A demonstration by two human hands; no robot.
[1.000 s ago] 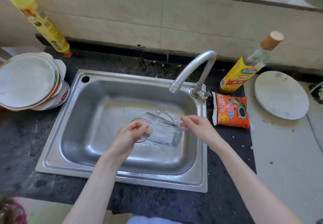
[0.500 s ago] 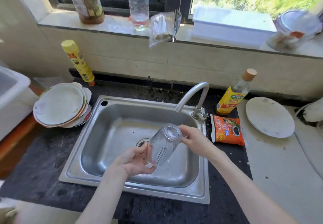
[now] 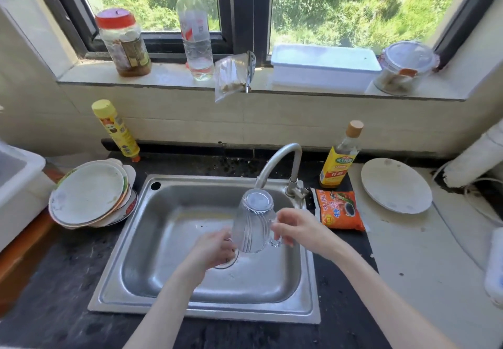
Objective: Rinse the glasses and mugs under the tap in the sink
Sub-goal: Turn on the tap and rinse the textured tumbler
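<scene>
glass mug [image 3: 254, 222] upside down over sink [image 3: 174, 308], just below tap [image 3: 277, 160]. right hand [image 3: 298, 227] pinches handle; left hand [image 3: 215, 248] fingers curled at rim, grip unclear. wet, slippery, fragile; handle safest hold.

- A clear glass mug [image 3: 254, 220] is held upside down over the steel sink [image 3: 168, 242], just below the tap [image 3: 280, 158] spout.
- The right hand [image 3: 298, 229] grips its handle.
- The left hand [image 3: 215, 249] touches its rim.
- Stacked plates [image 3: 89, 195] sit on the worktop [image 3: 54, 280].
</scene>
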